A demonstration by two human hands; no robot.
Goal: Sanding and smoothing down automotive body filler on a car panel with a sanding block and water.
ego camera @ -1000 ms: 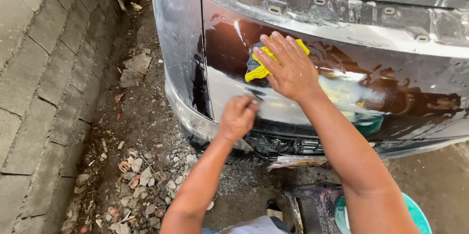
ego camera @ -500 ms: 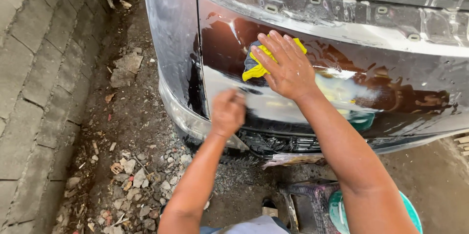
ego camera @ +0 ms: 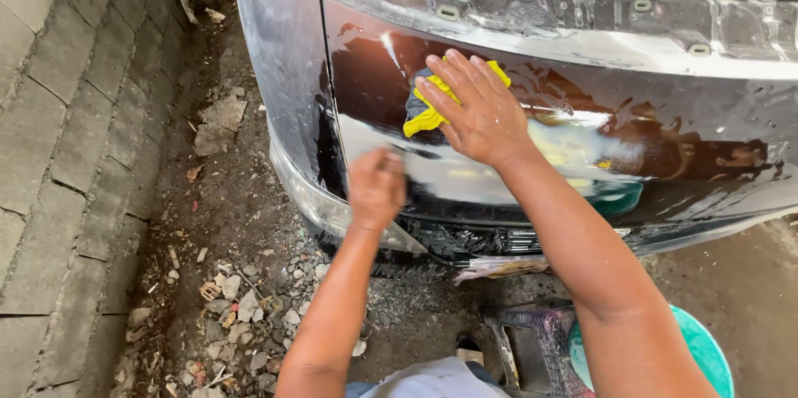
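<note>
Fingers (ego camera: 378, 172) of our left hand (ego camera: 376, 190) stay curled against the wet bumper (ego camera: 698, 128), blurred, now higher than before; whether they grip anything we cannot tell. At two o'clock, our right hand (ego camera: 478, 111) stays spread flat on the yellow cloth (ego camera: 426, 118). Rubble (ego camera: 241, 302) lies at seven o'clock, a teal basin (ego camera: 702, 348) at five.

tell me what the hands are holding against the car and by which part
The right hand presses a yellow cloth flat under its palm and fingers against the dark bumper panel. The left hand is blurred against the panel; whether it holds anything cannot be told.
</note>
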